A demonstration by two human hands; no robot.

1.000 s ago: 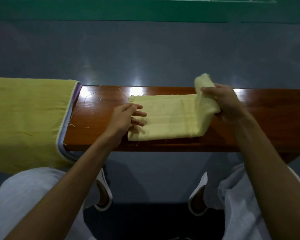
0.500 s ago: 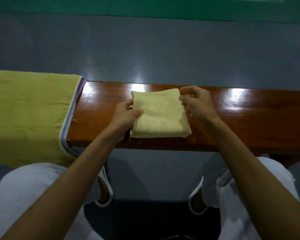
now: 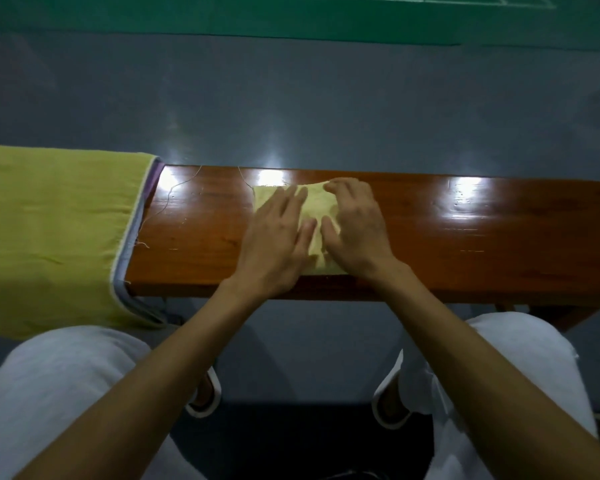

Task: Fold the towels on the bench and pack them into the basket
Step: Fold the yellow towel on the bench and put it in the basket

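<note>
At the far left, an olive-yellow towel [image 3: 49,230] drapes over the end of the wooden bench [image 3: 465,244]. Toward the middle, the left hand [image 3: 274,240] lies flat, fingers straight, pressing a folded pale yellow towel [image 3: 317,206] onto the bench top. Just beside it, the right hand [image 3: 355,230] presses the same towel palm-down, fingers loosely bent, gripping nothing.

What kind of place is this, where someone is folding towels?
Most likely an indoor sports hall. Beyond the glossy wooden bench lies a grey floor, then a green court surface with white painted lines.
</note>
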